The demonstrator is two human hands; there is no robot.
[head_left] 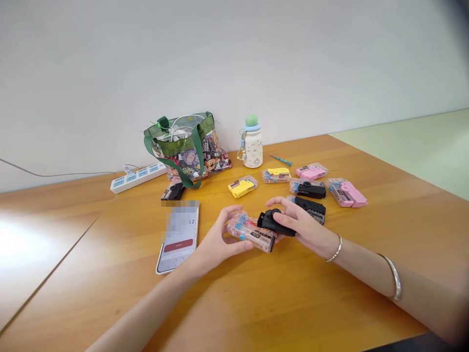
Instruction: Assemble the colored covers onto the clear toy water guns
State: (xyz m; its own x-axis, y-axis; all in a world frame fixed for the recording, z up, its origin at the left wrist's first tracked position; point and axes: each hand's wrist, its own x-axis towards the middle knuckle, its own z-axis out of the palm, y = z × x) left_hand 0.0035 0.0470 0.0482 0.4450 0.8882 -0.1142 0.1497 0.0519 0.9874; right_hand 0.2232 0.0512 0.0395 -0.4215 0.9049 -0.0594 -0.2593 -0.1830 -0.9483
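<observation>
My left hand (pixel 219 240) grips the left end of a clear plastic gadget with blue and pink parts inside (pixel 246 231), held just above the wooden table (pixel 293 303). My right hand (pixel 306 226) holds the black piece (pixel 275 222) fitted at that gadget's right end, thumb on top. Both hands meet over the table's middle. Bracelets circle my right wrist and forearm.
Several similar gadgets lie behind my hands: a yellow one (pixel 242 187), a yellow-topped one (pixel 277 175), pink ones (pixel 311 171) (pixel 346 192) and black ones (pixel 308 188). A phone (pixel 178 238) lies left. A clear tote bag (pixel 185 149), power strip (pixel 138 177), small bottle (pixel 252 143) and screwdriver (pixel 281 160) stand farther back.
</observation>
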